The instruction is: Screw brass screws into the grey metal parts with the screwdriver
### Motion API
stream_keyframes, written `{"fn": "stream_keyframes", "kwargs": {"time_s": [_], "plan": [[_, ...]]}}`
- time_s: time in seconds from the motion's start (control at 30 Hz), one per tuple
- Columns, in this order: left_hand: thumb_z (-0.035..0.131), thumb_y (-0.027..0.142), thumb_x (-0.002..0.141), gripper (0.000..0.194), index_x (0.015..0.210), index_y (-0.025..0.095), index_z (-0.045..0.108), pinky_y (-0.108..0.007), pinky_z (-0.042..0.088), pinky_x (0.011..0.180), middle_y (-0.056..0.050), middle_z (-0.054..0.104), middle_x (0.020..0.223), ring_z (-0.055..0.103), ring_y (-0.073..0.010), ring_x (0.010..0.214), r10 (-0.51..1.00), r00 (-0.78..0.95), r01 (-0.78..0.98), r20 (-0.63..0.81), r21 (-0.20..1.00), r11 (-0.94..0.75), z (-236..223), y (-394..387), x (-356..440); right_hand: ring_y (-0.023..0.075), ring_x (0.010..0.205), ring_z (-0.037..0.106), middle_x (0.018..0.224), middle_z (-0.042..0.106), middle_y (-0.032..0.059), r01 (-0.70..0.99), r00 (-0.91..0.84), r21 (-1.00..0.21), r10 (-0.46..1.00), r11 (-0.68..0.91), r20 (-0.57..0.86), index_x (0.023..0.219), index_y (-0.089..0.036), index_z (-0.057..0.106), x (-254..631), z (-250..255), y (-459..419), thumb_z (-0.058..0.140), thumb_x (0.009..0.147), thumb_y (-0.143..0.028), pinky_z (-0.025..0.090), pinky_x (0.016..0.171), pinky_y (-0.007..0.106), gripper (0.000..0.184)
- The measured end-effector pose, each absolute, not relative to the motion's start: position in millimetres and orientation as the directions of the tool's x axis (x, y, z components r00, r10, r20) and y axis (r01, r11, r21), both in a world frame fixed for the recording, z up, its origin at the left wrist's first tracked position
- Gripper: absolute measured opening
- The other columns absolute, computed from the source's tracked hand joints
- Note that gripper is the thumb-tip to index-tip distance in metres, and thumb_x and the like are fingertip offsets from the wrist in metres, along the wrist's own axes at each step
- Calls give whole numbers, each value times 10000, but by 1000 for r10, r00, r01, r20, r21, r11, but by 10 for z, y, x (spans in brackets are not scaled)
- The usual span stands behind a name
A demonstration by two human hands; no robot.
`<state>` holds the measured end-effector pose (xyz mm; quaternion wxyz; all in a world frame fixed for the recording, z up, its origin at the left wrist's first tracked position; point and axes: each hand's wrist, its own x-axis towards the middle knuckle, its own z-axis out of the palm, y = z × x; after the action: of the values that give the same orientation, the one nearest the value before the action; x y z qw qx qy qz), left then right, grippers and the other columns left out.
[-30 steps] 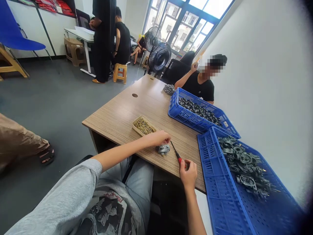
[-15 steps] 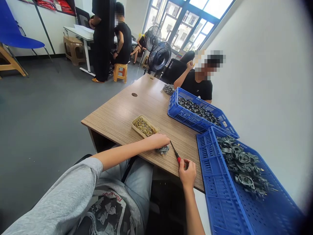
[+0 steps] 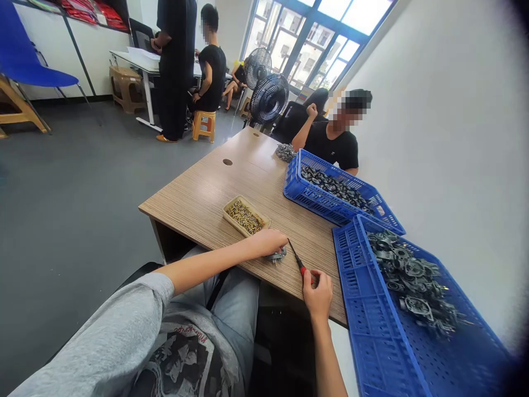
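Observation:
My left hand (image 3: 270, 241) is closed over a small grey cast-metal carburetor (image 3: 278, 256) at the table's near edge. Its fingertips are mostly hidden beneath the hand, and thin pins stick out of the part's near side. In my right hand (image 3: 318, 292) is a screwdriver (image 3: 298, 259) with a red and black handle, its dark shaft pointing up and left. The shaft's tip ends right beside my left fingers; whether it touches them I cannot tell. Just beyond my left wrist stands a cream tray (image 3: 231, 219) of brass-coloured screws (image 3: 246, 216).
On the right, a blue crate (image 3: 359, 309) holds grey carburetors (image 3: 413, 270); another blue crate (image 3: 306, 190) behind it holds darker parts. Small metal pieces (image 3: 285, 151) are heaped farther back. A co-worker (image 3: 330, 143) sits across the wooden table (image 3: 198, 193). Fans (image 3: 269, 99) stand beyond.
The view has shifted very slightly. My left hand sits a touch lower over the carburetor, covering more of it. My right hand and the screwdriver have barely moved.

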<state>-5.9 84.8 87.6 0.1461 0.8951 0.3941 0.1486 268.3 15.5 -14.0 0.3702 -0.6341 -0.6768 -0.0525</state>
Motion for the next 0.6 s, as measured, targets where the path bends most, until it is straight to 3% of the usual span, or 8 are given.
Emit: {"fn": "stream_keyframes", "kwargs": {"time_s": [0.17,0.37,0.6], "plan": [[756,280,872,128,861,162,706,-314,511,784,-91,734,881,699,-256,906,796,571,672,200,444,-593,797,638,-34,276,986,555,1005,625,125,901,38,-377,828,213,559,1018,-170,593,2675,-127,145,524,942,-588,408,938,415,431],[662,350,950,177,914,176,668,-353,484,939,-77,671,999,594,-243,1026,847,356,628,394,570,-529,524,310,66,283,960,542,978,617,123,907,7,-360,848,217,530,972,-177,592,2697,-126,144,513,924,-591,389,934,444,424],[672,356,921,444,1316,217,527,-468,421,1107,-130,514,1381,466,-294,1313,897,150,550,415,719,-425,176,165,180,287,909,526,920,606,122,901,64,-406,878,154,475,900,-203,540,2710,-120,163,455,929,-603,389,875,441,411]]}}
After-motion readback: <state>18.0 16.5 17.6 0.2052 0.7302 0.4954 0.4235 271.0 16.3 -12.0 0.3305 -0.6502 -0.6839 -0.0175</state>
